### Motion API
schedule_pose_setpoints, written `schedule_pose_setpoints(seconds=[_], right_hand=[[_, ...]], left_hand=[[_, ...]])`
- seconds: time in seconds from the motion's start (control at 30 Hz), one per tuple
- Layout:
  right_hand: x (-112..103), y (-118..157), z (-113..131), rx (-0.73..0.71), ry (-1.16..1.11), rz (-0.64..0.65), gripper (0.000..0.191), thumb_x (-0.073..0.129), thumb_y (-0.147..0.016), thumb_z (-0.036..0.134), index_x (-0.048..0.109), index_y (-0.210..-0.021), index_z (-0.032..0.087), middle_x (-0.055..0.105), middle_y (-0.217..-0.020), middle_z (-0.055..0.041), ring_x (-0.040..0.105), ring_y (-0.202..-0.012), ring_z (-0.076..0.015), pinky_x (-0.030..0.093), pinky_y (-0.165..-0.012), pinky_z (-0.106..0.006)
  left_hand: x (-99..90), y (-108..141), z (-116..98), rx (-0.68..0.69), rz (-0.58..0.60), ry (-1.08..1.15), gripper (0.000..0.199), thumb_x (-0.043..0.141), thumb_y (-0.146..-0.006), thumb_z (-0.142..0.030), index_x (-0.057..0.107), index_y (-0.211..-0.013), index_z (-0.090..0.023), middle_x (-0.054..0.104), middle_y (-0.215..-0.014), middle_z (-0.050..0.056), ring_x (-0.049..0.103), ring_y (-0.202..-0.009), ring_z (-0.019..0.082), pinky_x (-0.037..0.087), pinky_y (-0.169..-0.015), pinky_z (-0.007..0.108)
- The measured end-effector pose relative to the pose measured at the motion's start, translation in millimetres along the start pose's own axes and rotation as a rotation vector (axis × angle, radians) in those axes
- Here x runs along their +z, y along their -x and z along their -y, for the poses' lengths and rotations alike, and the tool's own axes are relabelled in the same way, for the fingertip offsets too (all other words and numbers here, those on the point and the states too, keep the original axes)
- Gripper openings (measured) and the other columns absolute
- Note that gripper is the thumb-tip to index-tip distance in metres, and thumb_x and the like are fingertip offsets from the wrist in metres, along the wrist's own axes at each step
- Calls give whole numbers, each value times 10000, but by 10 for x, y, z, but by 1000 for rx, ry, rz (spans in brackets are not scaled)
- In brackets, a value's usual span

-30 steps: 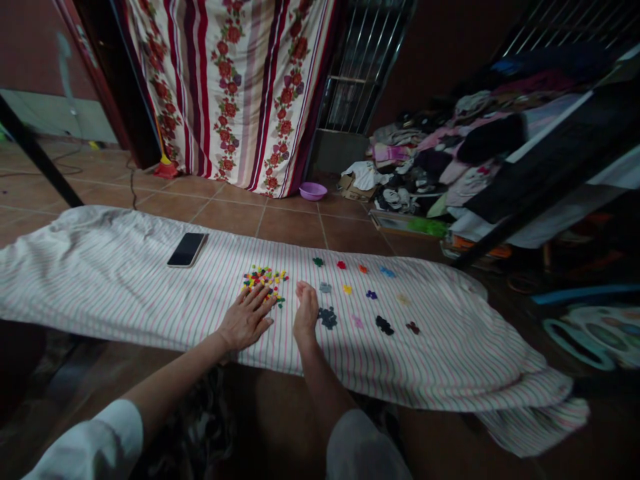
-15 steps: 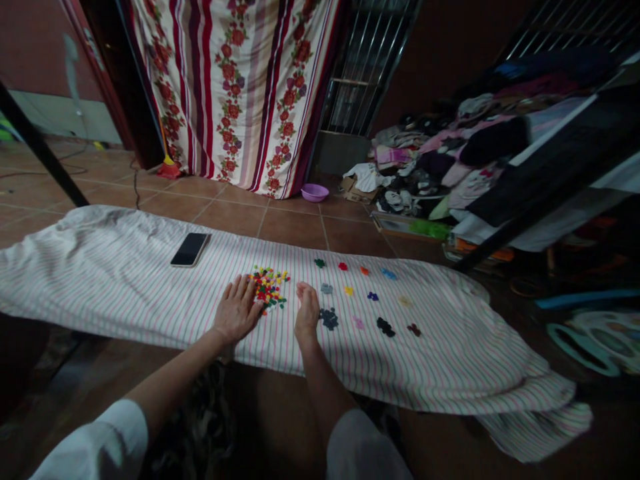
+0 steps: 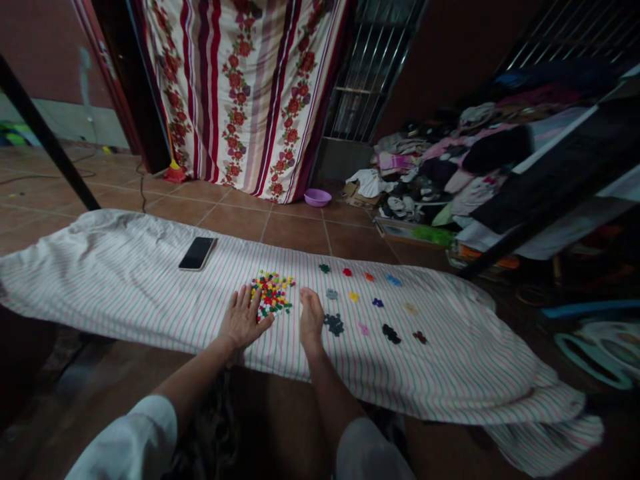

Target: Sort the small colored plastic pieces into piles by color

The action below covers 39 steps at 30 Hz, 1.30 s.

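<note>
Phone [image 3: 198, 253] lies left of the multicoloured pieces [image 3: 274, 292].

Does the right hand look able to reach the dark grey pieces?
Probably yes: the right hand is close beside the dark grey pieces, and nothing visible stands between them.

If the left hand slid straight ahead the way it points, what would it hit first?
Most likely the multicoloured pile of small pieces: the left hand lies at its left edge, though whether they touch is unclear.

Left hand [image 3: 243, 321] and right hand [image 3: 311, 321] flank small multicoloured pieces [image 3: 273, 291].
</note>
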State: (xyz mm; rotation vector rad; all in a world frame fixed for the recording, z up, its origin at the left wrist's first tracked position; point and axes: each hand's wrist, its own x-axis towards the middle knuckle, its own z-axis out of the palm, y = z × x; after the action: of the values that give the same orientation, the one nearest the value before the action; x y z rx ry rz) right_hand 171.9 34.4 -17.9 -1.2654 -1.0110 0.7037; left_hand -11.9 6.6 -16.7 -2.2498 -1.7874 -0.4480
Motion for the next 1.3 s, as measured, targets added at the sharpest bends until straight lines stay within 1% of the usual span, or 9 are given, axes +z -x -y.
schedule_pose_setpoints(seconds=[0.07,0.2,0.37,0.5,0.67,0.87,1.03,1.17,1.3], right_hand=[[21,14,20,-31,66,60,415,493,-866,513,657,-1065,188,693,-1102,-80,621,-1033,-211,471,-913,-349],[122,-49,64,-169,239,234,346,477,-894,425,677,-1083,216,697,-1099,-67,636,-992,-198,492,-873,-340],[306,-332,166,-308,523,374,274,468,-893,275,717,-1003,245,696,-993,-43,616,-950,-183,464,-911,-325],[455,-540,214,-351,714,510,258,504,-864,192,736,-966,244,686,-979,-52,583,-976,-195,429,-928,-312],[610,-666,232,-356,844,553,285,497,-873,171,749,-970,263,679,-977,-56,556,-977,-206,406,-910,-307],[709,-730,290,-397,944,630,292,491,-881,165,754,-967,258,674,-993,-65,540,-993,-211,387,-909,-307],[800,-805,339,-411,1095,674,275,523,-853,144,756,-943,260,683,-991,-68,536,-995,-220,395,-854,-307],[864,-860,370,-420,1158,709,256,556,-829,134,755,-883,285,687,-953,-54,540,-957,-209,399,-784,-297],[888,-867,417,-455,1208,747,257,530,-841,126,747,-890,256,681,-974,-75,547,-962,-215,403,-758,-301]], left_hand=[[-30,2,-4,-8,16,12,785,364,-865,-657,381,-1444,-127,425,-1472,213,368,-1394,331,310,-1109,497],[-69,-3,-16,-3,37,31,760,367,-876,-630,378,-1449,-130,415,-1474,224,358,-1397,347,306,-1106,511],[-66,-4,-31,14,1,16,694,389,-883,-586,402,-1441,-174,447,-1463,192,370,-1388,356,312,-1093,531],[-62,-2,-39,18,-22,13,675,391,-886,-576,414,-1435,-185,459,-1456,182,373,-1385,355,310,-1094,531],[-55,1,-44,16,-36,33,669,400,-882,-572,413,-1438,-200,465,-1457,164,363,-1392,350,306,-1097,528],[-59,-1,-50,9,-38,60,657,395,-885,-563,413,-1437,-208,476,-1452,151,368,-1389,342,304,-1100,538],[-92,-8,-54,-1,-14,96,648,378,-896,-563,411,-1440,-212,469,-1458,146,360,-1393,345,300,-1106,547],[-109,-11,-58,-9,17,92,644,370,-902,-561,413,-1440,-209,460,-1463,156,359,-1394,351,301,-1106,550],[-107,-14,-57,0,11,88,646,378,-898,-560,416,-1438,-207,461,-1462,158,357,-1394,354,305,-1103,549]])
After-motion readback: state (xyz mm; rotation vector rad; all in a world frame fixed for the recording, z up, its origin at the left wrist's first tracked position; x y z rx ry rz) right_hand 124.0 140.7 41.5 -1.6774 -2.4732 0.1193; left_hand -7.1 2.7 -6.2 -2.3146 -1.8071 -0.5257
